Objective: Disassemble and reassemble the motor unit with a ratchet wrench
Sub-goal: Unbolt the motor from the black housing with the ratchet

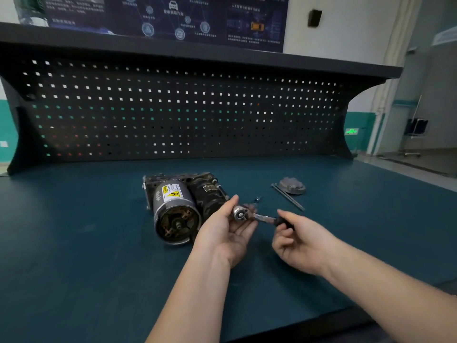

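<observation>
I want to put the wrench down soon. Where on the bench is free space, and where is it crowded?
Free: the mat left of the motor unit, and the near strip before both hands. Crowded: right of the motor, where a small screw, two long bolts and the end cover lie.

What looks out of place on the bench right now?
Nothing damaged or spilled. The motor unit lies with its open end exposed; its end cap, two long bolts and a small screw lie loose, as disassembly would leave them.
</observation>
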`<state>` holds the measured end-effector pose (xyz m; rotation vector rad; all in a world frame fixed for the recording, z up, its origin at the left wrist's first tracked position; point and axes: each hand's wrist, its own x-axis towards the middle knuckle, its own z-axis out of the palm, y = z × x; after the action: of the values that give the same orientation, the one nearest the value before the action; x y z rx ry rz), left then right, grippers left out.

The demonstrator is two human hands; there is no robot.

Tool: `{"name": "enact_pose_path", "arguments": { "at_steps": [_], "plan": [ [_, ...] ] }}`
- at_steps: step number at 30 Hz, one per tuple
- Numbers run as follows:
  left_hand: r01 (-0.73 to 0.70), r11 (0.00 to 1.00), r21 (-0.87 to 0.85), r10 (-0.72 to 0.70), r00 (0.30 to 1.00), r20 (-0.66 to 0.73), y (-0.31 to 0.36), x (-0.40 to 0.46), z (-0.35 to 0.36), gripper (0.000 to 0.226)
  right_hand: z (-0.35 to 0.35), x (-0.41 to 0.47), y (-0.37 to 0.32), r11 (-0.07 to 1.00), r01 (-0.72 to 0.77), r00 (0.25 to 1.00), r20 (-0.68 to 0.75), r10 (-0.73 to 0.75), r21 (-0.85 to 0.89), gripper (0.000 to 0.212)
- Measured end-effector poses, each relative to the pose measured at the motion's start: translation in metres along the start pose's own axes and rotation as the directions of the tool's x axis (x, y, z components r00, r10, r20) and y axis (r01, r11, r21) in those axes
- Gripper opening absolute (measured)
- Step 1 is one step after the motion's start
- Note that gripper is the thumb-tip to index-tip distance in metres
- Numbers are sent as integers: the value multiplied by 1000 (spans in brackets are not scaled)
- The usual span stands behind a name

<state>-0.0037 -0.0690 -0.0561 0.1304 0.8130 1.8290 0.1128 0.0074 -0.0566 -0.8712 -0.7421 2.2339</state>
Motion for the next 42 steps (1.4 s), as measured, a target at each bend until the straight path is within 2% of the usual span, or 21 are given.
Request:
{"name": "enact_pose_path", "arguments": {
  "at_steps": [2,3,5,7,9,11,13,15,17,19,22,24,26,29,31,32,34,36,38,40,42],
  "plan": [
    [5,1000,1,-5,1000,5,1,0,-1,17,8,-4,-18,976,147,989,13,-146,-160,30],
    [3,1000,12,-3,1000,11,2,-1,-1,18,16,-6,-29,906,293,955,42,-294,-305,32],
    [-4,1000,26,3,1000,29,2,-4,-1,22,36,-12,-43,668,521,836,159,-526,-532,33],
    [-5,1000,9,5,999,46,5,-6,-1,24,48,-11,-41,571,582,781,202,-592,-579,31],
    [0,1000,-13,0,999,45,7,-7,-2,20,47,-4,-31,631,588,779,145,-610,-506,27],
    [6,999,-38,-5,999,32,7,-6,-1,15,36,3,-16,762,538,827,52,-560,-360,25],
    [14,999,-49,-13,1000,25,5,-4,0,17,19,6,3,919,351,926,-74,-369,-181,28],
    [23,999,-32,-23,999,30,4,-2,0,21,9,6,20,989,143,983,-111,-146,-32,29],
    [27,999,-21,-27,999,38,3,-1,-1,22,11,6,16,993,114,987,-110,-115,-15,28],
    [24,1000,-6,-24,999,44,3,-2,-1,22,19,4,-6,960,243,961,-100,-258,-142,29],
    [32,999,18,-33,998,62,3,-7,-1,27,34,-1,-29,771,501,842,14,-540,-393,27],
    [30,1000,-8,-30,998,50,3,-7,0,21,34,1,-26,711,547,804,40,-594,-441,25],
    [28,999,-43,-27,999,30,2,-6,0,15,25,6,-12,785,495,838,-33,-544,-374,24],
    [34,997,-71,-31,999,38,0,-4,0,13,11,6,15,941,272,942,-145,-303,-200,23],
    [34,996,-80,-30,999,45,0,-3,-1,13,9,4,19,974,168,971,-145,-190,-149,23],
    [34,998,-62,-31,998,49,0,-3,-1,14,11,2,13,971,173,971,-135,-197,-168,23],
    [33,999,-1,-33,998,57,0,-3,-2,17,18,1,-9,906,313,935,-76,-347,-286,25],
    [28,999,38,-30,998,57,1,-4,-3,23,29,-3,-29,758,498,847,49,-529,-421,31],
    [18,999,38,-19,999,49,2,-4,-4,25,35,-4,-32,663,591,783,131,-608,-459,33],
    [15,1000,3,-15,1000,26,2,-4,-4,17,29,2,-19,694,598,779,87,-621,-401,27],
    [16,1000,-24,-16,1000,11,2,-4,-4,15,16,9,3,832,490,857,-31,-514,-260,25]
  ]
}}
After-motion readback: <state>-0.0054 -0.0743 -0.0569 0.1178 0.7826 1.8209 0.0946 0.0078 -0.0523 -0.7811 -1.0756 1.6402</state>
